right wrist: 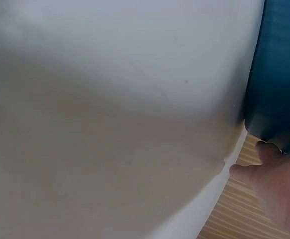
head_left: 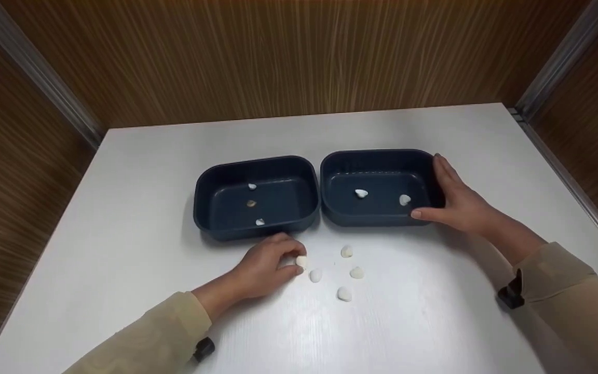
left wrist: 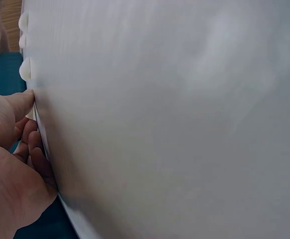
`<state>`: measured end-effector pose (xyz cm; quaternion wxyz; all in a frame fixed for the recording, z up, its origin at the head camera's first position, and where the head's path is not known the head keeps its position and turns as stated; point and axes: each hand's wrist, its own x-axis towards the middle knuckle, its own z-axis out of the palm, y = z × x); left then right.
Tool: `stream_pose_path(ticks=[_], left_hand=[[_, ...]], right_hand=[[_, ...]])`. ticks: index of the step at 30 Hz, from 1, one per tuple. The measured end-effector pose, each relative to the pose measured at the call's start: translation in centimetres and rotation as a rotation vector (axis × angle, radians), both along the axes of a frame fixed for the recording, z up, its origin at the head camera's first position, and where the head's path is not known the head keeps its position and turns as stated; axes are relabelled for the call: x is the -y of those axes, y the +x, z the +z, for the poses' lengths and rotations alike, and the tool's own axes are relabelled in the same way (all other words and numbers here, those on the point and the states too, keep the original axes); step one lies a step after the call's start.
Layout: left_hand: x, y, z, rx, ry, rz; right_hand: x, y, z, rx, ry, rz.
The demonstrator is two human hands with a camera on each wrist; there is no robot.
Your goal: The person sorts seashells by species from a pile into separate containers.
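Observation:
In the head view my left hand pinches a small white seashell between thumb and fingertips, low over the table in front of the left box. The shell is mostly hidden by the fingers in the left wrist view. Right beside it lies another white seashell. My right hand rests against the right end of the right dark blue box, its thumb along the front rim and its straight fingers along the side wall. Two white shells, one a seashell, lie in that box.
The left dark blue box stands close beside the right one, with two pale shells and a brown shell inside. Further seashells lie loose on the white table. Wood-grain panels enclose the table at the back and sides.

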<state>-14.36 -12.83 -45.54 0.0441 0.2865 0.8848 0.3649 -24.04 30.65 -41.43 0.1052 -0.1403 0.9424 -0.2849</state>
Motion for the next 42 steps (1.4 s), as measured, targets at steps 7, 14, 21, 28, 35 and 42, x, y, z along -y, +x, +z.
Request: stream_pose_path(ticks=[7,14,21,28,35,42], left_hand=[[0.0,0.1,0.0,0.024,0.032,0.012],[0.0,0.2,0.1,0.072,0.067,0.008],[0.1,0.2,0.5,0.137,0.106,0.019],[0.4,0.4,1.3,0.167,0.125,0.019],[0.2,0.3,3.2,0.099,0.149,0.007],[-0.6,-0.5,6.3,0.032,0.18,-0.037]], right_hand=[[0.1,-0.1,0.0,-0.001,0.002,0.001],[-0.1,0.0,-0.2,-0.008,0.004,0.009],[-0.1,0.0,-0.1,-0.002,0.002,0.011],[-0.1,-0.1,0.0,0.001,0.002,0.009],[0.0,-0.2,-0.2,-0.003,0.002,0.008],[0.0,-0.2,-0.1,-0.004,0.005,0.01]])
